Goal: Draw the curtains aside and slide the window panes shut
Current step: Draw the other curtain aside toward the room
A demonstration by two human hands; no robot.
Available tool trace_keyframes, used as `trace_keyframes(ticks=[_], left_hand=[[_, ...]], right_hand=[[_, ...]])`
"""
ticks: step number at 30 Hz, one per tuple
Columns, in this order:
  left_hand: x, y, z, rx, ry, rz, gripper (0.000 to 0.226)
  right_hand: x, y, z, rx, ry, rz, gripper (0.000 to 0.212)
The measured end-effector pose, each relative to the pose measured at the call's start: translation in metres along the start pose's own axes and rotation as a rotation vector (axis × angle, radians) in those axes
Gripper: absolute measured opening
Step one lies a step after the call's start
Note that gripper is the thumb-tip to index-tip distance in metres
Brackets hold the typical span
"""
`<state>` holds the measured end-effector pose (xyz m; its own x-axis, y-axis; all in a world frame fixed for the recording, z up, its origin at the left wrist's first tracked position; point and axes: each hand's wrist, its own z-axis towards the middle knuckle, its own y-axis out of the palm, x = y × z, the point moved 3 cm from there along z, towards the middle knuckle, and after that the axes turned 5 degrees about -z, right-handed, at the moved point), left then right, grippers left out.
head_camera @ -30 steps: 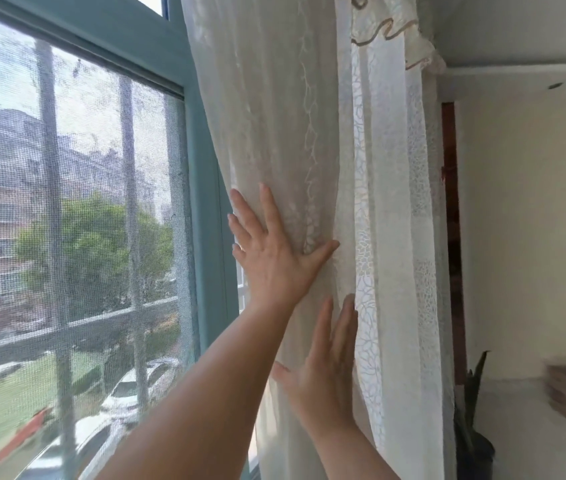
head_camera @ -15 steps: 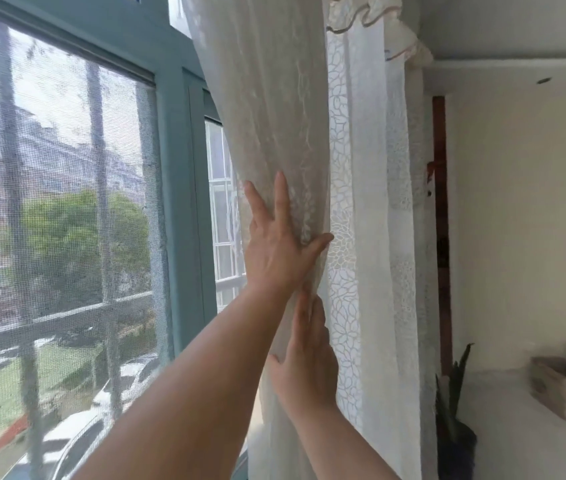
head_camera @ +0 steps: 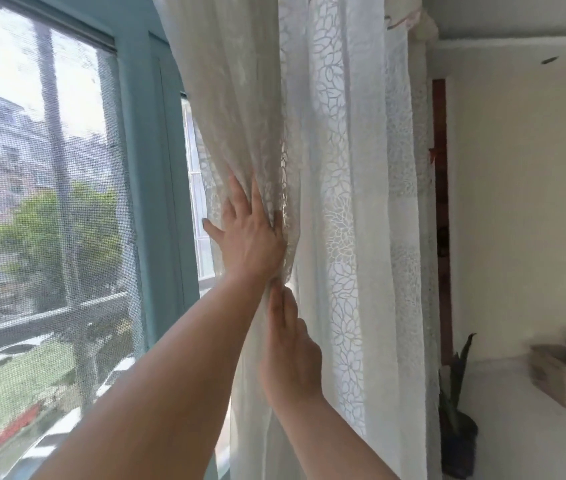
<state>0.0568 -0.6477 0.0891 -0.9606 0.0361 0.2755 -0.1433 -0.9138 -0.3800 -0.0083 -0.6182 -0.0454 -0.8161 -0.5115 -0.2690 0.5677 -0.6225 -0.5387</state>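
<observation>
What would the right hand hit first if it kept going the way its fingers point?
The left hand, at the wrist. The right hand lies flat on the curtain, fingers pointing up, fingertips just under that wrist. Depth is unclear, so it might slip past along the fabric instead.

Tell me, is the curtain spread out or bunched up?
Bunched up. The curtain hangs in thick folds under the left hand and right hand, leaving the window beside it uncovered.

Two hands were in view, the left hand [head_camera: 250,240] and the right hand [head_camera: 292,358]; two curtains, a beige curtain [head_camera: 233,116] and a white curtain [head_camera: 337,168]; one potted plant [head_camera: 454,393]; one cardboard box [head_camera: 565,372].
</observation>
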Motion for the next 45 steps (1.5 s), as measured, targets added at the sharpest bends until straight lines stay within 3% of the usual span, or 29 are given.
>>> trace_keyframes(ticks=[5,11,19,29,33,39,43,45], left_hand=[[-0.005,0.029,0.021,-0.003,0.075,0.021,0.066],[0.003,0.074,0.048,-0.045,0.127,0.017,0.074],[0.031,0.136,0.038,-0.041,0.216,-0.242,0.084],[0.068,0.162,0.022,-0.079,0.328,-0.352,0.069],[0.056,0.159,0.025,-0.04,0.369,-0.275,0.088],[0.04,0.16,0.031,-0.136,0.197,-0.358,0.108],[0.056,0.163,0.03,-0.192,0.281,-0.481,0.109],[0.072,0.164,0.028,-0.191,0.351,-0.523,0.107]], right_hand=[[0.007,0.032,0.019,-0.091,-0.005,-0.026,0.088],[0.041,0.063,0.054,-0.062,0.014,-0.026,0.088],[0.094,0.093,0.061,-0.058,0.153,-0.052,0.091],[0.144,0.069,0.047,-0.022,0.233,-0.155,0.091],[0.156,0.057,0.046,-0.052,0.241,-0.233,0.091],[0.151,0.063,0.051,-0.064,0.184,-0.222,0.088],[0.154,0.063,0.055,-0.021,0.153,-0.166,0.088],[0.16,0.055,0.055,0.084,0.129,-0.16,0.087]])
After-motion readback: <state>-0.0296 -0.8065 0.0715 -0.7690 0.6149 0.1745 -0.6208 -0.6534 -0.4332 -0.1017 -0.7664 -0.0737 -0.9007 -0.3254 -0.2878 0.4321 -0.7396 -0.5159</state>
